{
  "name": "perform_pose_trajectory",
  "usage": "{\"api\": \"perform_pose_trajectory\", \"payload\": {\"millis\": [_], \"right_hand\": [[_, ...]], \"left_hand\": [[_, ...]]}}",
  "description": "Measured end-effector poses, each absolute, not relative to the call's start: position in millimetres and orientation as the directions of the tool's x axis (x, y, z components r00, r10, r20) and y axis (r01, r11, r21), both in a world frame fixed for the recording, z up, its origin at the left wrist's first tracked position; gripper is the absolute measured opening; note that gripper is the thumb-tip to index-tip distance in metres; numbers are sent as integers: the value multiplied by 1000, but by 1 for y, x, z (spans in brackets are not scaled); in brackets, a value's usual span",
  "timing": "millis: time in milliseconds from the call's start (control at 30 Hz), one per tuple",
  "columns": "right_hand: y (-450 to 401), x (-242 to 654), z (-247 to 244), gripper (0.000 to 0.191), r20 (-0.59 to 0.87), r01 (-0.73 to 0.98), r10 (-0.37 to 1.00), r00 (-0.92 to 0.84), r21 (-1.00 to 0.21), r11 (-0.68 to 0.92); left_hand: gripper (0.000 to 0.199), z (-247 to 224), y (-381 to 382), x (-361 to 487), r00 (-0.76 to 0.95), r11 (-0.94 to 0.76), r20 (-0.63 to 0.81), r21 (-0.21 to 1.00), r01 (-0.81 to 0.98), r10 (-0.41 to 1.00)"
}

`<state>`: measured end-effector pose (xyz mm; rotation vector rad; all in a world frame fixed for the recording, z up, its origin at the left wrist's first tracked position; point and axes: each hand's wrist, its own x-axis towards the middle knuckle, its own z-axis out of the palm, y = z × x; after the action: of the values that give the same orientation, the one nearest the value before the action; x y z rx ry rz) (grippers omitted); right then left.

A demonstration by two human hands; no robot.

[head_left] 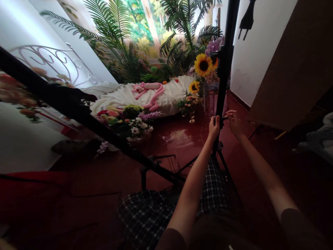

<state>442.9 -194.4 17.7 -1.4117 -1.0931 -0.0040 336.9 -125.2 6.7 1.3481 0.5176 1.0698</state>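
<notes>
A black tripod light stand (221, 83) rises upright just in front of me, with a small black knob (224, 118) sticking out from its pole at about hand height. My left hand (214, 127) wraps the pole just left of the knob, fingers pointing up. My right hand (233, 123) reaches in from the right, and its fingertips pinch the knob. The tripod legs spread out low down, partly hidden behind my left forearm and a plaid cloth (208, 187) over my lap.
A black boom arm (85, 118) runs diagonally across the left of the view. Beyond it, on a glossy red floor (179, 142), lies a white-draped set with a pink plush toy, flowers and sunflowers before a palm mural. A brown board (293, 69) stands at the right.
</notes>
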Motion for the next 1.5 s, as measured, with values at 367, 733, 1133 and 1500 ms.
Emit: {"api": "perform_pose_trajectory", "payload": {"millis": [367, 733, 1133, 1500], "right_hand": [[-171, 444, 54, 10, 37, 171, 589, 808, -970, -173], [-164, 444, 47, 12, 26, 86, 577, 816, -993, -77], [-159, 436, 5, 29, 292, 95, 465, 836, -911, 402], [-150, 432, -2, 65, 333, 251, 341, 879, -931, 264]], "left_hand": [[55, 8, -126, 336, 467, -141, 278, 941, -307, 839], [57, 1, -124, 339, 470, -134, 301, 925, -357, 829], [52, 6, -126, 336, 477, -122, 258, 947, -297, 840], [49, 7, -127, 334, 471, -150, 281, 944, -295, 837]]}}
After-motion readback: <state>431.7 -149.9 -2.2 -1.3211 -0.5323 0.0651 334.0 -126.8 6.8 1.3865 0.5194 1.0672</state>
